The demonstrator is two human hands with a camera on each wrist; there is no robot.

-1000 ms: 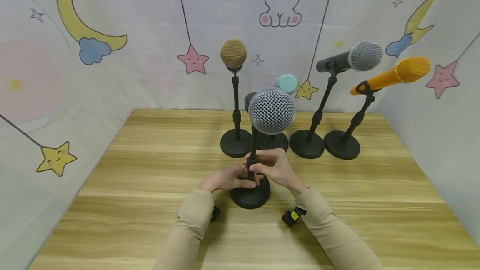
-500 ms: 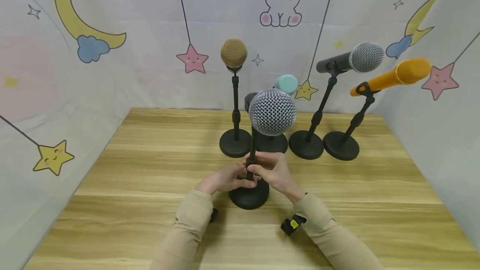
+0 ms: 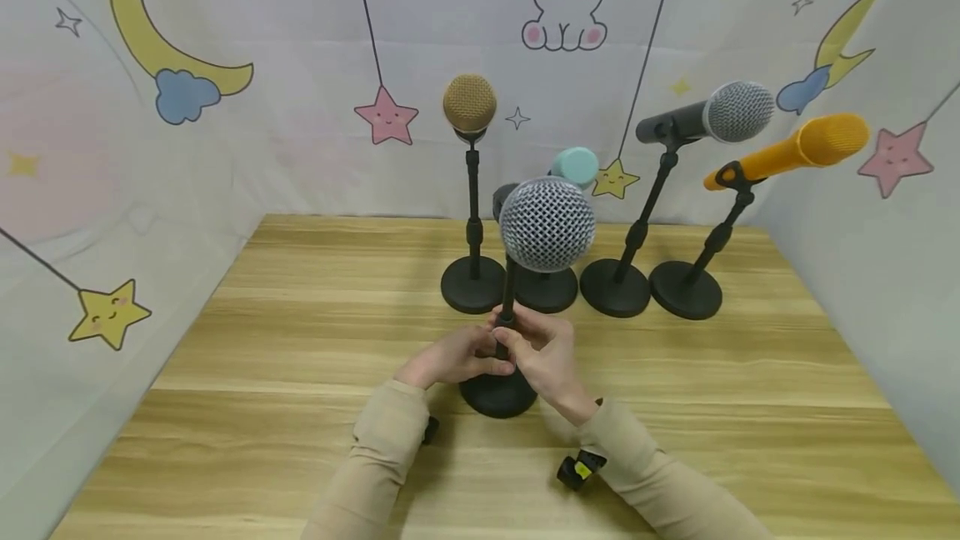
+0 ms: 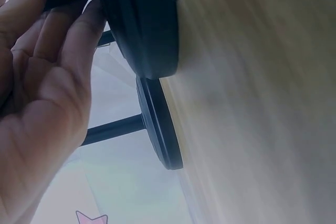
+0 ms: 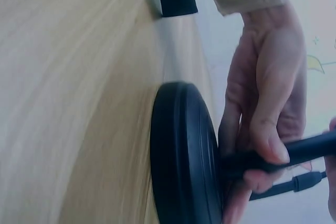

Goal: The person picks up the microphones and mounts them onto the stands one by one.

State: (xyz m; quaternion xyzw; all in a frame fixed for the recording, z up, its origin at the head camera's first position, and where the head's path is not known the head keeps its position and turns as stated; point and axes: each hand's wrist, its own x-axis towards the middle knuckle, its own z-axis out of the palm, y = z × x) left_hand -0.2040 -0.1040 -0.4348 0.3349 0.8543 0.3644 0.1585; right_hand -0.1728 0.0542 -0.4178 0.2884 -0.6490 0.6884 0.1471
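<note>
In the head view a microphone with a silver mesh head (image 3: 547,224) stands near the table's middle on a black desk stand. Its round base (image 3: 498,394) rests on the tabletop. My left hand (image 3: 456,356) grips the stand's lower pole just above the base, its thumb across the front. Slightly higher, my right hand (image 3: 547,358) pinches the stand's collar (image 3: 504,325) between thumb and fingers. The left wrist view shows the left palm (image 4: 44,114) beside the pole and base (image 4: 142,24). In the right wrist view the left thumb (image 5: 273,140) lies over the pole.
Behind stand several more microphones on black stands: a gold one (image 3: 469,104), a mint one (image 3: 575,167) partly hidden, a silver-headed one (image 3: 738,112) and an orange one (image 3: 817,142). A printed cloth (image 3: 300,132) surrounds the wooden table (image 3: 300,315).
My right hand has turned about the collar, its wrist dropping towards me and a little left, the thumb shifting slightly left. My left hand and the stand stay nearly where they were.
</note>
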